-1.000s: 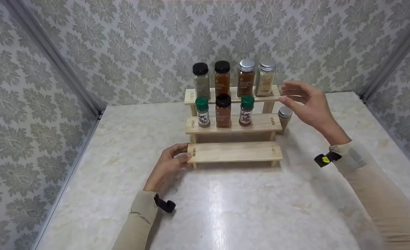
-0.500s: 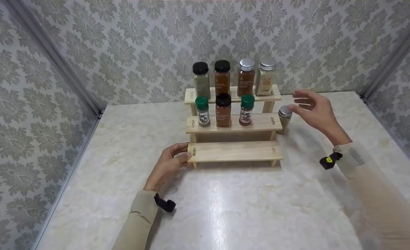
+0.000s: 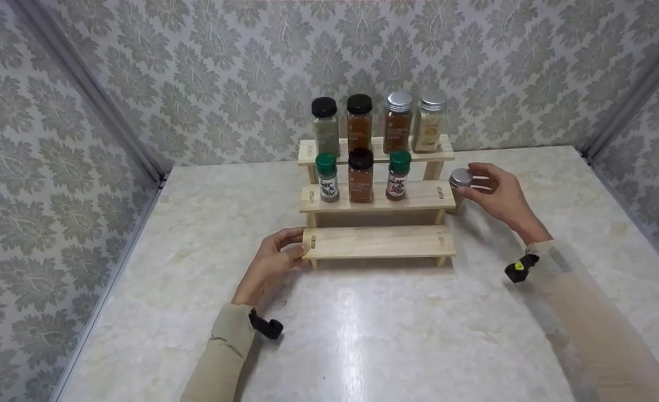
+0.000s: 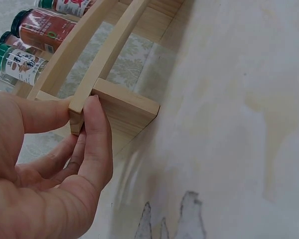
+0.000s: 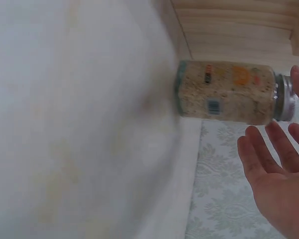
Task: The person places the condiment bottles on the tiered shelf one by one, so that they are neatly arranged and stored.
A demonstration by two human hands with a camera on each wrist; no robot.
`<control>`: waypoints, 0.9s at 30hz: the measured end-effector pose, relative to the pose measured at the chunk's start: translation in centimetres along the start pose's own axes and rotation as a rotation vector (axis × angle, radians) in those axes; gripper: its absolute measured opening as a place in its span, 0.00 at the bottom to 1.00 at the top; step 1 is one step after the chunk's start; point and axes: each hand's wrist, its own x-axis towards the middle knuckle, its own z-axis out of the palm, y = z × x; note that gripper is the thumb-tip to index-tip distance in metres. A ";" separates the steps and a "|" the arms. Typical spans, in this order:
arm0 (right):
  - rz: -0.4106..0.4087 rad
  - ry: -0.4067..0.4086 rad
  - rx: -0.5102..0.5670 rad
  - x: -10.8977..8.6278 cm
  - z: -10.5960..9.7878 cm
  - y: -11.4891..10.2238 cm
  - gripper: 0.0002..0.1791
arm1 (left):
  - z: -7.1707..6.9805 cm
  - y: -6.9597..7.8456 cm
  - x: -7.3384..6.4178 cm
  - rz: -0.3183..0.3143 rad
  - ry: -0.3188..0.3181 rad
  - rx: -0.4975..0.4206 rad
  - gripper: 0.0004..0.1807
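Note:
A three-tier wooden spice rack [image 3: 378, 243] stands on the table, and its lowest shelf's left end is pinched between the thumb and fingers of my left hand [image 3: 273, 259]. In the left wrist view the left hand [image 4: 55, 164] grips that shelf end [image 4: 79, 107]. Beside the rack's right side, a spice jar with a silver lid [image 3: 461, 178] stands upright on the table. My right hand [image 3: 499, 195] is around its lid, fingers spread. From the right wrist, the jar [image 5: 226, 92] shows pale granules; the thumb is at the lid, and the other fingers look slightly apart from it.
Two black-lidded jars [image 3: 325, 131] and two silver-lidded jars [image 3: 398, 125] stand on the top shelf. The middle shelf holds two green-capped bottles [image 3: 328, 181] and a dark-lidded jar [image 3: 361, 178]. A patterned wall [image 3: 240, 84] rises behind the table [image 3: 206, 201].
My right hand has moved down from beside the top shelf to the lid of the jar at the rack's right. The left hand has kept its hold on the lowest shelf.

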 end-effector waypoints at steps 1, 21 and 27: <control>0.000 0.001 0.003 0.0 0.2 0.2 0.37 | 0.0 0.1 0.0 -0.001 0.001 0.004 0.26; -0.031 0.076 0.005 -0.8 2.5 -0.9 0.29 | 0.0 0.2 -0.3 0.019 0.002 0.001 0.26; -0.046 0.085 -0.020 -0.1 2.4 0.6 0.31 | 0.0 0.3 -0.2 0.013 0.006 0.005 0.26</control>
